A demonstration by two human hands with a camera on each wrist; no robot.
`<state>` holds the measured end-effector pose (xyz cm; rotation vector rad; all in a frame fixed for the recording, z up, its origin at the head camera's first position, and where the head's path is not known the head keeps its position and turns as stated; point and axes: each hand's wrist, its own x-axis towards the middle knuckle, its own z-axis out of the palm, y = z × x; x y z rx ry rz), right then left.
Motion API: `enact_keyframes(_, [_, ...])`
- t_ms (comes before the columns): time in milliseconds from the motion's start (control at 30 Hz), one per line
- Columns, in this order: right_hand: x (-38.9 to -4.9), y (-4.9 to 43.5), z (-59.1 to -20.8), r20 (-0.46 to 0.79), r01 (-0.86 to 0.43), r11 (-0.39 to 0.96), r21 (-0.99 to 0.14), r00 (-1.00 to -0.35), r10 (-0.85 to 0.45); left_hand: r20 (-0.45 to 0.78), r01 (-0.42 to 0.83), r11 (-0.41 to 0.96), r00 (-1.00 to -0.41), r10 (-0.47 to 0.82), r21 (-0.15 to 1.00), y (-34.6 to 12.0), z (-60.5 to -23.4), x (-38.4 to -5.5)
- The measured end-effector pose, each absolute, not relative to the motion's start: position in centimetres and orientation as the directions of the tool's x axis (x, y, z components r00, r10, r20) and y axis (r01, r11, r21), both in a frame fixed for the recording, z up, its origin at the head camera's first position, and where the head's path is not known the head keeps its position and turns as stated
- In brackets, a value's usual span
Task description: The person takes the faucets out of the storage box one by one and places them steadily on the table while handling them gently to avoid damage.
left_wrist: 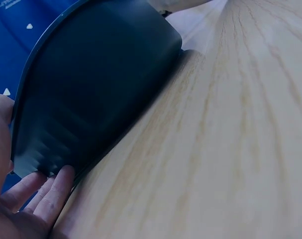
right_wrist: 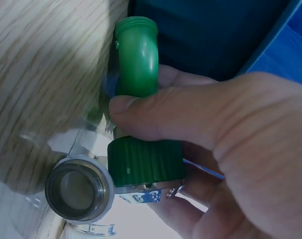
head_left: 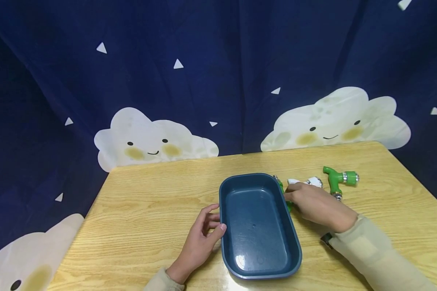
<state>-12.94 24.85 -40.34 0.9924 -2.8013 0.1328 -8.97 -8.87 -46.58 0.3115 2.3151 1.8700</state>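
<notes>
A dark blue plastic bin (head_left: 255, 226) stands on the table, with nothing inside it. My left hand (head_left: 201, 238) holds its left side: the thumb lies over the rim, and the fingertips (left_wrist: 65, 174) touch the outer wall. Along the bin's right side, my right hand (head_left: 311, 204) grips a green faucet (right_wrist: 138, 59), the thumb laid across its body below the curved spout. In the head view that hand hides most of this faucet. Close beside it lies a white faucet (head_left: 315, 182), whose threaded metal end (right_wrist: 76, 191) shows in the right wrist view.
Another green faucet (head_left: 335, 180) lies farther right on the wooden table (head_left: 149, 210). Behind the table hangs a dark blue curtain (head_left: 204, 81) printed with white clouds and triangles.
</notes>
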Motion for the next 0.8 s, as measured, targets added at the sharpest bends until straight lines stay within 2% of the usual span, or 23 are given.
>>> enact_keyframes(267, [-13.17, 24.83, -40.65, 0.199, -0.635, 0.771, -0.049, -0.762, -0.616, 0.017, 0.068, 0.196, -0.968, 0.249, 0.978, -8.89, -46.52, -8.89])
enact_keyframes(600, [-13.16, 25.02, -40.54, 0.117, -0.59, 0.802, -0.096, -0.807, -0.579, 0.016, 0.066, 0.188, -0.966, 0.257, 0.98, -8.82, -46.37, -8.95])
enact_keyframes(800, [-13.2, 25.16, -40.7, 0.109, -0.585, 0.805, -0.103, -0.811, -0.575, 0.015, 0.066, 0.188, -0.966, 0.259, 0.98, -8.79, -46.29, -8.91])
